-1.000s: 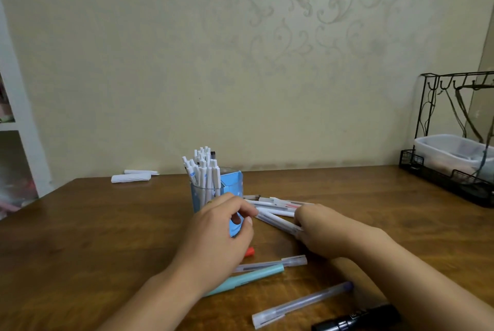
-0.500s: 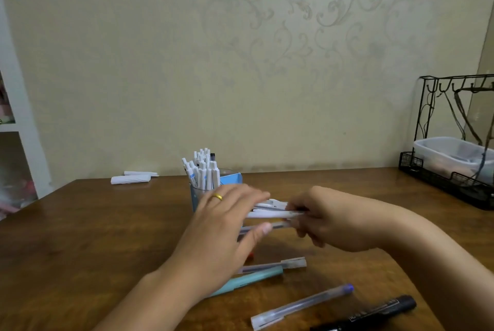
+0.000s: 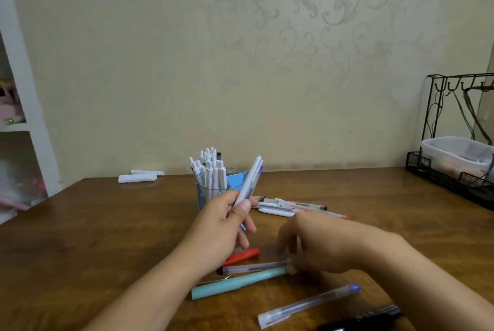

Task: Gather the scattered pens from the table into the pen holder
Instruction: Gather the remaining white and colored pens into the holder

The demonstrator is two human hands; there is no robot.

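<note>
The pen holder, a clear bluish cup, stands mid-table with several white pens upright in it. My left hand is shut on white pens, which tilt upward just right of the holder's rim. My right hand is blurred and low over the table, fingers apart, with its fingertips at the end of a clear pen. Loose on the table lie a red pen, a teal pen, a clear blue-tipped pen, a black marker and a cluster of white pens.
A small blue box sits behind the holder. White paper rolls lie at the table's far left. A black wire rack with a plastic tub stands at the far right. A white shelf unit is off the left edge.
My left hand has taken the white pens from between both hands and raised them upright beside the holder. My right hand has let go and dropped toward the clear pen nearer me.
</note>
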